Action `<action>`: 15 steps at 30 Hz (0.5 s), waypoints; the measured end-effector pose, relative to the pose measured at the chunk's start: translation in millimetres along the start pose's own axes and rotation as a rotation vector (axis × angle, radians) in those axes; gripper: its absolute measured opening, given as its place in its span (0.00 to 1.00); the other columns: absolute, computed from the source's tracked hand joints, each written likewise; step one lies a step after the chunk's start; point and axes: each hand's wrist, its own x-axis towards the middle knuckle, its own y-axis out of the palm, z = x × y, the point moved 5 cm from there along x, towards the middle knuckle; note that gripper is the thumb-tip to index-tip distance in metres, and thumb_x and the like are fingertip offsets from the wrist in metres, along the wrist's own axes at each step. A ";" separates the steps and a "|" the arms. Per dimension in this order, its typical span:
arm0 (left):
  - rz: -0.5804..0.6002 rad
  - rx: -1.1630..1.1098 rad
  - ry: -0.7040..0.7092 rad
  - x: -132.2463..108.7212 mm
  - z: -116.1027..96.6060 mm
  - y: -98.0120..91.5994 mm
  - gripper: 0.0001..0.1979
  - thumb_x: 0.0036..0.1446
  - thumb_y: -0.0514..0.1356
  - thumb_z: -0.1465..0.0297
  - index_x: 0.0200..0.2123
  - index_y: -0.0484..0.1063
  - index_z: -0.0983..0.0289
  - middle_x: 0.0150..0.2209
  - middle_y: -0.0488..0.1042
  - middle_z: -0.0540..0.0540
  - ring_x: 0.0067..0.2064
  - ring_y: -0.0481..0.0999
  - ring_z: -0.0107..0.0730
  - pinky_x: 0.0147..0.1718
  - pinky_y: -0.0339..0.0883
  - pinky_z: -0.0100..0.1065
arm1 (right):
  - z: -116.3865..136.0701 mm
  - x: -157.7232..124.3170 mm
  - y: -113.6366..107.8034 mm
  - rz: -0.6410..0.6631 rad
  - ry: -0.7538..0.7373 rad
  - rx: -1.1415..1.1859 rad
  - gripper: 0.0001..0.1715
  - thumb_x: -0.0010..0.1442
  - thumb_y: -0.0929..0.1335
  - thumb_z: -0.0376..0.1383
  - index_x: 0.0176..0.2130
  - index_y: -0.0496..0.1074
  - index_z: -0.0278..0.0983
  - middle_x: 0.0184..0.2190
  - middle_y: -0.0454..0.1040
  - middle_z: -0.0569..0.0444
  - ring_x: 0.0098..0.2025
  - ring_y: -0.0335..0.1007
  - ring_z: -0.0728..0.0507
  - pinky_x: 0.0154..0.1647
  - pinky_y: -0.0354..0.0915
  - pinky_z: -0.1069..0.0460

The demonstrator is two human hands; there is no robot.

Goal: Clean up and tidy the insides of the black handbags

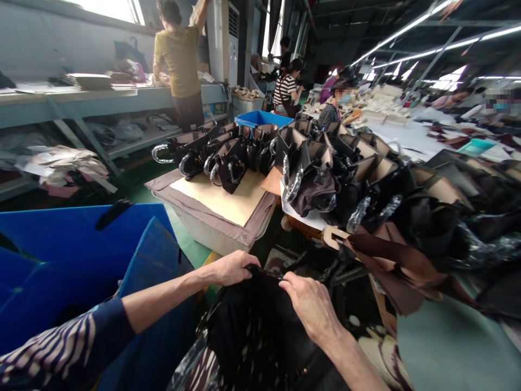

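Note:
A black bag (260,326) lies close to my body, its upper edge pulled up between both hands. My left hand (236,267) pinches the left part of that edge, fingers closed on the black fabric. At the right part, my right hand (310,305) grips the same edge with its thumb on top. Small gold-coloured metal bits show on the bag's left side and near its lower right. Clear plastic wrap (189,361) shows at the bag's lower left. The inside of the bag is too dark to make out.
Many black bags (309,184) with plastic-wrapped handles crowd the tables ahead and right. A covered pale bin (220,233) carries several more. Blue bins (81,244) stand at my left. Brown pieces (394,260) hang at the right. A person in a yellow shirt (179,57) stands beyond.

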 end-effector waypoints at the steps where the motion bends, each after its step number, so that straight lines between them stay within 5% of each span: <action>1: -0.007 0.004 -0.010 0.5 -0.7 0.2 0.14 0.44 0.53 0.75 0.36 0.71 0.63 0.27 0.70 0.47 0.31 0.68 0.27 0.28 0.57 0.23 | -2.6 0.4 1.2 -0.013 -0.006 0.025 0.06 0.60 0.62 0.38 0.33 0.68 0.42 0.25 0.76 0.58 0.29 0.73 0.45 0.25 0.53 0.52; 6: -0.038 0.019 -0.065 6.5 -1.4 4.5 0.13 0.45 0.54 0.73 0.35 0.72 0.63 0.27 0.71 0.48 0.31 0.68 0.28 0.28 0.57 0.24 | 2.4 0.2 3.0 -0.185 -0.133 0.080 0.15 0.54 0.68 0.33 0.43 0.66 0.41 0.38 0.75 0.55 0.37 0.70 0.44 0.38 0.59 0.51; 15: -0.086 0.040 -0.103 8.7 -5.5 8.7 0.12 0.45 0.54 0.72 0.34 0.73 0.64 0.27 0.71 0.49 0.30 0.68 0.28 0.28 0.58 0.24 | 12.5 7.9 3.5 -0.321 -0.089 0.317 0.10 0.52 0.67 0.27 0.35 0.66 0.39 0.35 0.70 0.56 0.39 0.66 0.46 0.40 0.61 0.52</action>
